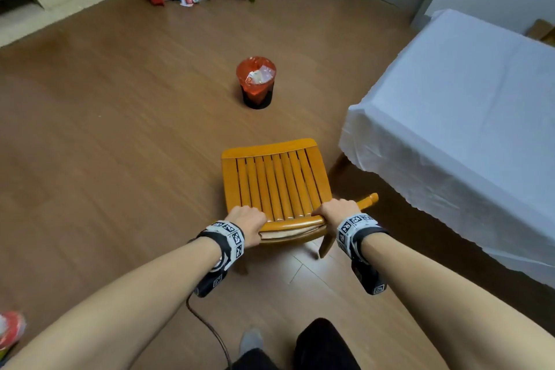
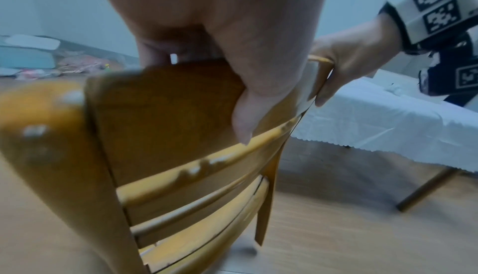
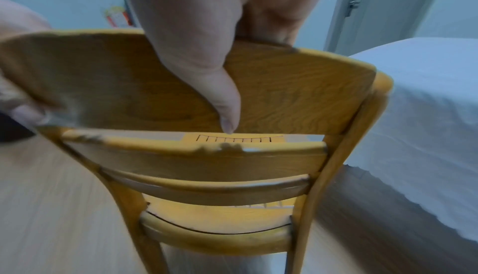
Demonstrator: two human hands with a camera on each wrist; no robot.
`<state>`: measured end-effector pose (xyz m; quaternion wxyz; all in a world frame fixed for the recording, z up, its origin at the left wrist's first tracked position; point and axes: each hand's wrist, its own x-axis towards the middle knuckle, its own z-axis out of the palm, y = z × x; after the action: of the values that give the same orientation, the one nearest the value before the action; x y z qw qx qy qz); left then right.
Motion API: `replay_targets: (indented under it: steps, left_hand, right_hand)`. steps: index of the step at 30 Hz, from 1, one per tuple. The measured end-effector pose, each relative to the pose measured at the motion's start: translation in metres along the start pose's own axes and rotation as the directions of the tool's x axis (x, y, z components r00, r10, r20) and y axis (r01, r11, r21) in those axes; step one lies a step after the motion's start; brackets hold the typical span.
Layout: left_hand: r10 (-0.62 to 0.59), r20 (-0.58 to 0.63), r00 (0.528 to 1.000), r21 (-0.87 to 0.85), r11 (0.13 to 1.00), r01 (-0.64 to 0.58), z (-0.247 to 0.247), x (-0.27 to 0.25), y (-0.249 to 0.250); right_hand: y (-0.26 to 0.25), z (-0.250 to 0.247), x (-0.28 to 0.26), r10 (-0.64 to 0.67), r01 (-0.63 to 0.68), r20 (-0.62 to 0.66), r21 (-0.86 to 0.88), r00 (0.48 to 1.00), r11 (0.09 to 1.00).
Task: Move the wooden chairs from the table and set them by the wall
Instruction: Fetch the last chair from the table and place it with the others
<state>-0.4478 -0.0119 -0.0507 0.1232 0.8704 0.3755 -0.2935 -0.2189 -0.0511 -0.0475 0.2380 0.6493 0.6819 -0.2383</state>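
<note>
Wooden chair [image 1: 274,182]: 1, beside table [image 1: 468,117]. Both hands, left hand [image 1: 248,224] & right hand [image 1: 338,213], curled round top backrest rail.

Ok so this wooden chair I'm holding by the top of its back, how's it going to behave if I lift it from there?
Probably stiff: the wooden chair is solid rails and slats, nothing floppy. With the left hand and right hand gripping only the top rail, the seat likely swings forward. The glossy finish may be slippery.

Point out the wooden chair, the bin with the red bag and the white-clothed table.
orange slatted wooden chair [image 1: 274,183]: head view, seat slats.
black bin with red bag [image 1: 256,76]: head view, the bag.
table under white cloth [image 1: 468,105]: head view, cloth top.
</note>
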Motion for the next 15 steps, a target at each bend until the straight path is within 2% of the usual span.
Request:
replay_targets:
  steps: [7, 11, 15]
  left_hand:
    - [0.007, 0.014, 1.0, 0.035, 0.999, -0.007, -0.078, 0.096, -0.088]
    - [-0.051, 0.055, 0.997, 0.036, 0.998, 0.049, -0.121, 0.149, -0.118]
    - [-0.058, 0.09, 0.994, 0.02, 0.998, 0.057, -0.154, 0.195, -0.154]
  right_hand:
    - [0.025, -0.076, 0.097, 0.039, -0.036, -0.059, 0.042, 0.997, 0.998]
    - [0.041, -0.116, 0.15, 0.065, -0.063, -0.017, 0.096, 0.998, 0.993]
    - [0.053, -0.148, 0.194, 0.081, -0.083, 0.015, 0.17, 0.997, 0.982]
